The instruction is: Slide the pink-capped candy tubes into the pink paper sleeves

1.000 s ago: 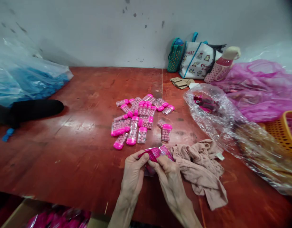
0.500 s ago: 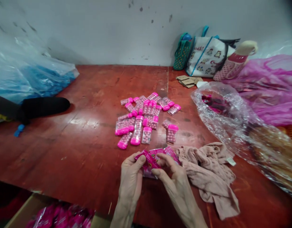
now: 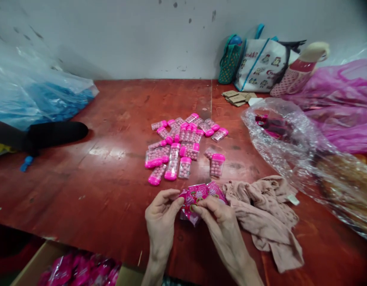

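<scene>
**Thin pink packet pinched between both hands**

I have a pink packet [image 3: 197,198] up off the table [image 3: 105,131], held near its front edge, just in front of my body. My left hand [image 3: 161,222] pinches its left side between thumb and fingers; my right hand [image 3: 220,222] has thumb and forefinger closed on the middle, near the printed face. Both grips are closed on the packet, not on each other.

By the look of it, this is light, glossy film: soft, crinkly, with no stiffness of its own. I judge it will bend wherever I press and could slide between dry fingertips, so the edges and seams are the places to hold, with the pads flat rather than the nails. If there is a mouth to open, I would work from a corner, since a hard pull in the middle may crease or tear the film. Whether anything is inside it I cannot tell.

Beyond the packet lies a heap of boxes [image 3: 183,147], clear with pink caps and filled with small pink balls; those look rigid and smooth, easy to take by the long sides. One box [image 3: 216,165] stands apart, nearest my right hand. A cloth [image 3: 266,214] lies crumpled just right of my hands, and a clear bag [image 3: 290,143] sits further right. Below the table edge, a carton [image 3: 78,270] holds more pink packets.
</scene>
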